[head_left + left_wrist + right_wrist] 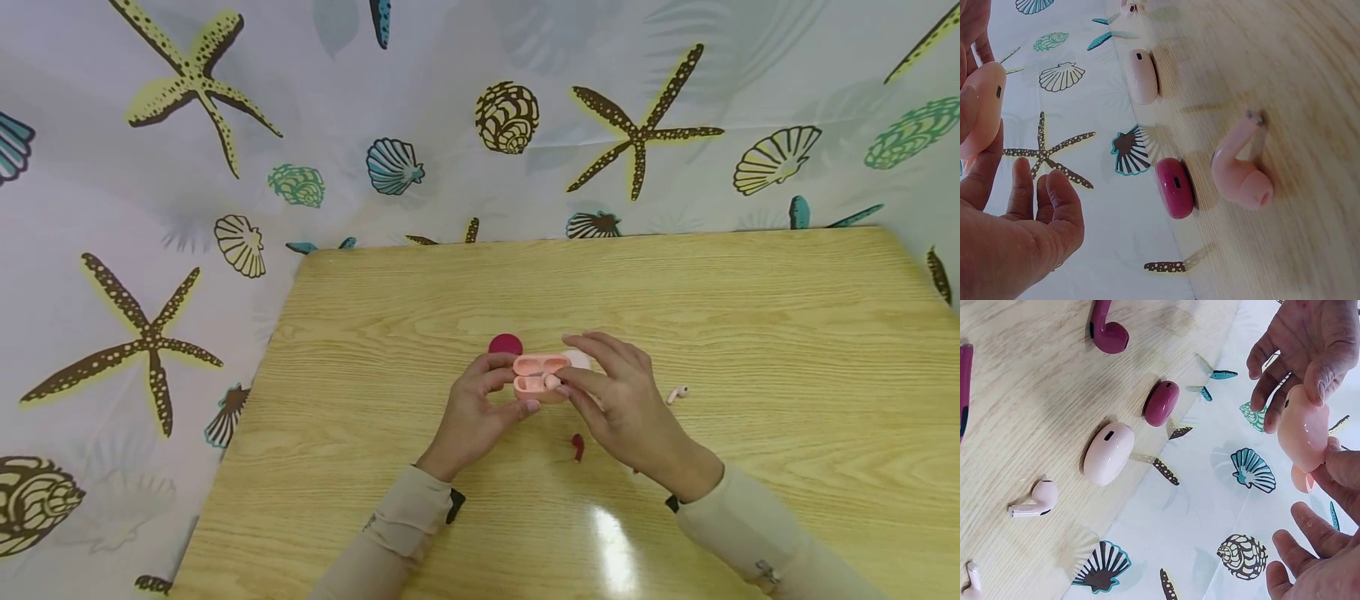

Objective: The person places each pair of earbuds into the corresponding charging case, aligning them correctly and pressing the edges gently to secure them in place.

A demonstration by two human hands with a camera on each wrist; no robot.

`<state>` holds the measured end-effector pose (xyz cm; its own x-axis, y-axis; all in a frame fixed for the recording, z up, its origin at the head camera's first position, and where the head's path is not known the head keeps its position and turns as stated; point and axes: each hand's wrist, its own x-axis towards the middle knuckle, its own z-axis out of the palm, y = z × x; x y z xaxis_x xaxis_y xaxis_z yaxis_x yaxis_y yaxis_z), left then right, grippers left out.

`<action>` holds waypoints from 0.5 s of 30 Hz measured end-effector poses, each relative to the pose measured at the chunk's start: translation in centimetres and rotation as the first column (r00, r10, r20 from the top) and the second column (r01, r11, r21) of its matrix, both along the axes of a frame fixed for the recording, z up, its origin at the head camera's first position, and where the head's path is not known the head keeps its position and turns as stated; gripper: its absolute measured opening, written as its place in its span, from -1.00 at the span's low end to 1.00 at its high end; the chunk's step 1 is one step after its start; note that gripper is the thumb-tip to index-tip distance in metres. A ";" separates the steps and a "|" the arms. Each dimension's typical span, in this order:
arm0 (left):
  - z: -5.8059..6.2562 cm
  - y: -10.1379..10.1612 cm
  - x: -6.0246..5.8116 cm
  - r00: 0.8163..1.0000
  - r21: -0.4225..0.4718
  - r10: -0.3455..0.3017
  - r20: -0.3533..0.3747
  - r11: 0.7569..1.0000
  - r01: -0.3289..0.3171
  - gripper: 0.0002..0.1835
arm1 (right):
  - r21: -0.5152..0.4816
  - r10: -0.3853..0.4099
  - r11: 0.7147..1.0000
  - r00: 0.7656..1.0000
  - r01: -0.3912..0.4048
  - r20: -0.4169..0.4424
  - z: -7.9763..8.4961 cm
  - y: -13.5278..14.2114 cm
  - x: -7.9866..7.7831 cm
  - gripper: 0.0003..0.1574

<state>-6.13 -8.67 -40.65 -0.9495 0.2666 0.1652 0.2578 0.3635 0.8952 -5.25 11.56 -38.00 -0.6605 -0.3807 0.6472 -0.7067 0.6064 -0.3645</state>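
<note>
My left hand [483, 408] grips a peach earbud case [528, 396], its lid raised, above the table. With thumb and index finger my right hand [626, 404] pinches a pale peach earbud [552, 382] at the right-hand slot of the case. How deep the earbud sits cannot be told. The left slot looks bare in the head view. In the right wrist view the rounded underside of the peach case [1302, 428] shows between both hands, and the earbud there is hidden.
A magenta case [506, 343] and a pale pink case [577, 359] stand behind the hands. Nearer lies a magenta earbud [577, 447]; a pale pink earbud [677, 394] lies right. The left wrist view shows a pink earbud [1241, 169]; another magenta earbud [965, 387] is partly cut off.
</note>
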 end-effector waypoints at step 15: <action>0.2 0.2 0.1 1.000 -0.004 0.005 0.010 1.000 -0.005 -0.70 | 0.013 0.005 1.000 1.000 -0.005 -0.022 0.1 -0.3 -0.1 -0.74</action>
<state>-6.08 -8.49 -40.46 -0.9524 0.2625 0.1548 0.2472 0.3682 0.8963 -5.32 11.24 -37.88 -0.6445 -0.3921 0.6564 -0.7173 0.6074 -0.3413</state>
